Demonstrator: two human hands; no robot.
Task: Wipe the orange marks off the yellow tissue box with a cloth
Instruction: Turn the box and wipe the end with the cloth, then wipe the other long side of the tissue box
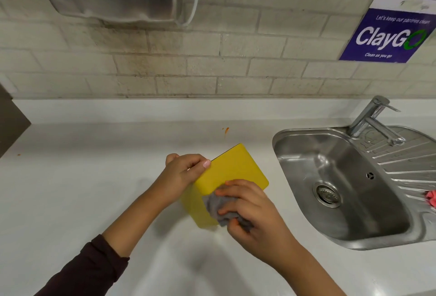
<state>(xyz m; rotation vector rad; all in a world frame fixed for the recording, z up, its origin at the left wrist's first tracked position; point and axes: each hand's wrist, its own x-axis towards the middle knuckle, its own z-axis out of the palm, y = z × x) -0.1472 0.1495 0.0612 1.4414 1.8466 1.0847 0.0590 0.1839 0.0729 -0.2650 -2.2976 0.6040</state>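
Note:
The yellow tissue box (232, 169) stands tilted on the white counter (94, 177), a little left of the sink. My left hand (182, 171) grips its far left edge, thumb on the upper face. My right hand (250, 210) presses a bunched grey cloth (218, 208) against the box's near side and front corner. No orange marks show on the visible yellow faces; the area under the cloth and my right hand is hidden.
A steel sink (342, 182) with a tap (375, 118) lies to the right, a pink item (431, 199) on its drainer. Small orange specks (226, 130) sit on the counter behind the box. A dark object (11, 121) juts in at the left edge.

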